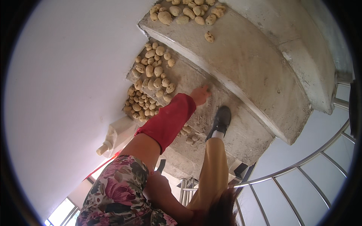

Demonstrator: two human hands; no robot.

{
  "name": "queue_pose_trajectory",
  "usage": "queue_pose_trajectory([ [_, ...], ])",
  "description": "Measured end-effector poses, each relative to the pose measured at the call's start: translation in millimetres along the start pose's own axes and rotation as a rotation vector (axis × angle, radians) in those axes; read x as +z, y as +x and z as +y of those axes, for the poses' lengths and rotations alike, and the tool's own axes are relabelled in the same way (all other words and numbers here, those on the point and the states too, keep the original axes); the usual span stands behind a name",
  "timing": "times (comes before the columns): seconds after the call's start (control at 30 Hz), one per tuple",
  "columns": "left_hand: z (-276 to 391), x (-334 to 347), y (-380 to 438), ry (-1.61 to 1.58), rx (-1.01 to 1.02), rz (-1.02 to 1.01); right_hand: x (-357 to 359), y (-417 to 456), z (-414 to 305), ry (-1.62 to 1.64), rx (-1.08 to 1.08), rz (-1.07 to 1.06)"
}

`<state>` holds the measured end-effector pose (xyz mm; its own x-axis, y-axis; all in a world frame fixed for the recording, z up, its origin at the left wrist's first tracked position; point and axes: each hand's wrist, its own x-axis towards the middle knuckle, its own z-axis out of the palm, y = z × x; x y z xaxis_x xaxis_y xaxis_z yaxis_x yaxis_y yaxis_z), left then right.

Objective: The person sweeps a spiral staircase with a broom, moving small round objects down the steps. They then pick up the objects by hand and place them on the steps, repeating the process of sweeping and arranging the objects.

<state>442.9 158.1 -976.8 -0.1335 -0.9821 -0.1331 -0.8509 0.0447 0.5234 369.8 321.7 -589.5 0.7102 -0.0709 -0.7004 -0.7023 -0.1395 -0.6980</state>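
Note:
My left hand (pixel 201 95) reaches down to a bare part of a concrete step (pixel 243 124), its arm in a red oversleeve (pixel 172 118). A small dark spot shows at its fingertips; whether it pinches something is unclear. Left of that hand, loose potatoes (pixel 150 70) of mixed sizes lie against the wall. What seems to be my right hand (pixel 158 183) is bent near the left elbow, in shadow. A dark strip (pixel 161 166) shows just beyond it, and I cannot tell whether the hand holds it. My dark shoe (pixel 222 120) rests on the step right of the left hand.
More potatoes (pixel 189 12) lie on the step above, with one potato (pixel 209 36) apart. Small potatoes (pixel 141 104) are heaped lower down. A translucent plastic jug (pixel 118 134) is by the white wall (pixel 68 76). A curved metal railing (pixel 282 175) borders the stairs at right.

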Motion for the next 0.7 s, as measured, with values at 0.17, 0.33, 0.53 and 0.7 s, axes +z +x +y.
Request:
queue_pose_trajectory([
  [0.17,6,-36,-8,-0.667,-0.263,-0.005,-10,-3,-10,-0.085,-0.016,0.023],
  [0.33,35,-136,16,-1.816,-0.67,-0.128,2,1,-6,-0.37,-0.217,0.167],
  [0.53,26,-255,62,-1.825,-0.371,0.147,-5,4,-16,-0.418,-0.263,0.205],
  [0.7,-66,-260,-26,-0.923,-0.498,-0.008,2,6,-20,-0.379,-0.242,0.176],
])
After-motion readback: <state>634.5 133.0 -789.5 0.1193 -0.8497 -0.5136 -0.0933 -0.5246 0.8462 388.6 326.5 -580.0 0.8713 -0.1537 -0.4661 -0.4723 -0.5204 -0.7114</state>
